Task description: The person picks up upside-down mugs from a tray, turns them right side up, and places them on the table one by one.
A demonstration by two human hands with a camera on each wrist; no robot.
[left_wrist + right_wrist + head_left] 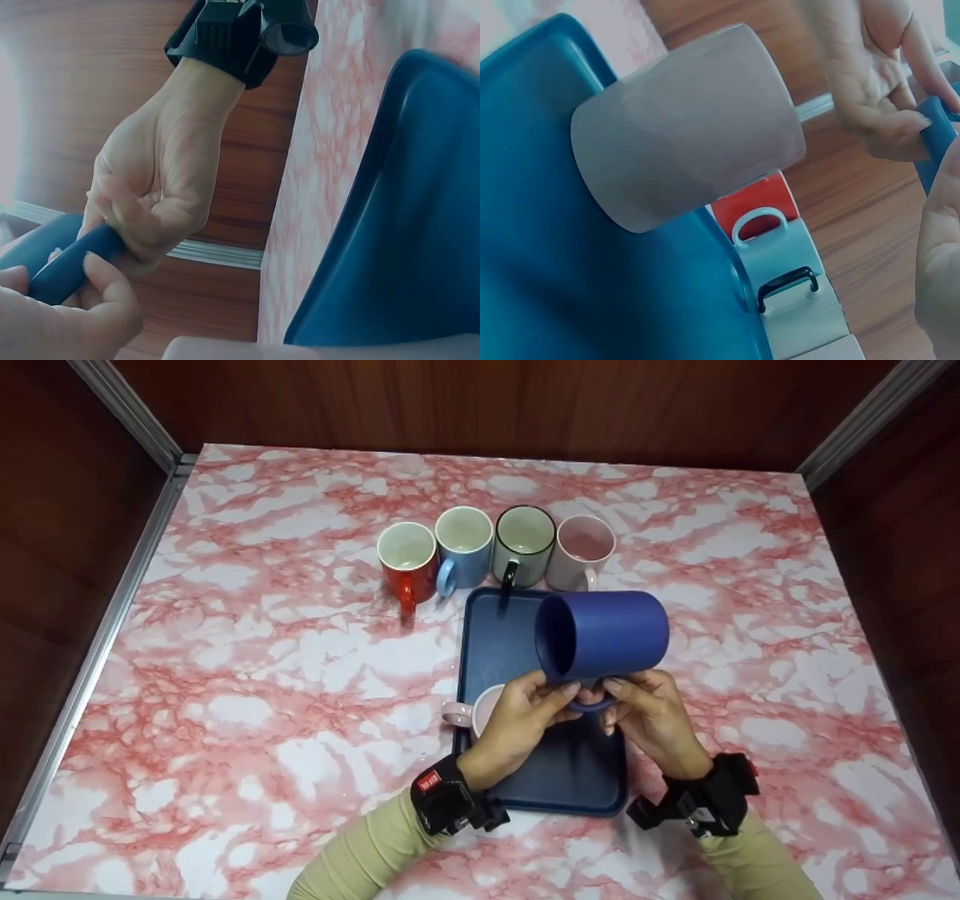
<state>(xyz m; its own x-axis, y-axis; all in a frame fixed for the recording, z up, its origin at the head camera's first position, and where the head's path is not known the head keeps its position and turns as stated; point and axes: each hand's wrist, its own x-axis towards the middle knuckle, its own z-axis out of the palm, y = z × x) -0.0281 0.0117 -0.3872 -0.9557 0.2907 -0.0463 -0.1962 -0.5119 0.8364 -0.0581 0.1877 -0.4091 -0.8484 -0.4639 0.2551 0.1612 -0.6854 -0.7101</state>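
Note:
A dark blue mug (619,631) is held on its side above the tray, its mouth facing left and its handle (592,705) toward the person. The left hand (517,724) pinches the handle from the left with thumb and fingers. From the right, the right hand (656,716) pinches the same handle, as the left wrist view also shows on the blue handle (75,262). Beneath them lies a dark blue tray (547,787). A pale pink mug (690,127) stands upright on it, partly hidden by the left hand in the head view, its handle pointing left.
Past the tray's far edge several mugs stand in a row: a red mug (409,562), a light blue mug (465,547), a white mug with black rim and handle (525,547) and a pale pink one (582,553). Wooden panels (480,405) enclose the marbled table (225,780).

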